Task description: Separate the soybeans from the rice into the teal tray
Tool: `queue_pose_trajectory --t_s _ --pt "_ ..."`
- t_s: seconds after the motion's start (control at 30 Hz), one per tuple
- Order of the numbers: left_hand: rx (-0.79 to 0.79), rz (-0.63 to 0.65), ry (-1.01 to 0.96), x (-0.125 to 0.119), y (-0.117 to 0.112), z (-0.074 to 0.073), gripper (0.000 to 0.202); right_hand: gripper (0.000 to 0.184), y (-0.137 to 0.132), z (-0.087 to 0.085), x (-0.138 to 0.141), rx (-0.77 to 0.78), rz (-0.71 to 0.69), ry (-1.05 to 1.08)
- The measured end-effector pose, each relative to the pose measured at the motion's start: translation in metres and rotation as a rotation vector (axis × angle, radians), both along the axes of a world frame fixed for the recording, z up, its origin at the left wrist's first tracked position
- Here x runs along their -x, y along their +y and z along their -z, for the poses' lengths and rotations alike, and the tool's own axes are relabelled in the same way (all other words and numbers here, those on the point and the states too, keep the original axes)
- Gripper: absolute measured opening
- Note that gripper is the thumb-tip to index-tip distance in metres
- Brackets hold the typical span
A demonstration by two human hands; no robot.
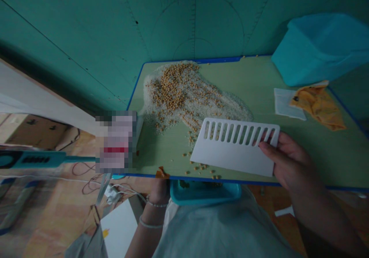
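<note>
My right hand (288, 159) grips the right end of a white slotted plastic scraper (232, 152), thumb on its near face. Under and beyond the scraper, a spread of white rice-like grains (240, 105) mixed with tan soybeans (173, 85) covers the back left of the table. Several loose soybeans (204, 167) lie by the front edge. Just below that edge is a blue plastic tray (205, 199), with some dark matter inside. My left hand (160, 191) is at the tray's left end; its fingers are hidden by the table edge and the tray.
The pale green table (259, 71) has a blue rim and stands against a green wall (184, 20). At the right are a blue bin (311, 58), an orange cloth (319, 106) and a white sheet (285, 103). A blurred-out object (117, 143) occupies the left edge. Cables (121, 191) lie on the floor.
</note>
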State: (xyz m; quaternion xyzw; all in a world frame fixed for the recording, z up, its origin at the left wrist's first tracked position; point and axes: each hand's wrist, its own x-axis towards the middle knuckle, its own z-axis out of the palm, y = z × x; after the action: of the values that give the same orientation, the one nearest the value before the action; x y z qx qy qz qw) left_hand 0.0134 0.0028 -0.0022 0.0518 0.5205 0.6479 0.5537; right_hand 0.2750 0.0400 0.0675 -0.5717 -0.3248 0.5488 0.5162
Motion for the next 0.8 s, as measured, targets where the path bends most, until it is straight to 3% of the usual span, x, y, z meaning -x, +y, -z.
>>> queue_pose_trajectory --t_s 0.43,0.63,0.8 --pt "-0.078 -0.054 0.189 -0.0014 0.0037 -0.0009 0.031 0.031 -0.0036 0.0017 -0.0007 0.014 -0.044 -0.016" --pt "-0.044 -0.028 0.179 -0.0007 0.0002 0.004 0.035 0.023 -0.0049 0.0035 -0.0013 0.011 -0.091 -0.063" --pt "-0.025 -0.022 0.149 -0.0016 0.0009 0.0 0.037 0.023 -0.0069 0.0045 -0.0014 0.02 -0.119 -0.093"
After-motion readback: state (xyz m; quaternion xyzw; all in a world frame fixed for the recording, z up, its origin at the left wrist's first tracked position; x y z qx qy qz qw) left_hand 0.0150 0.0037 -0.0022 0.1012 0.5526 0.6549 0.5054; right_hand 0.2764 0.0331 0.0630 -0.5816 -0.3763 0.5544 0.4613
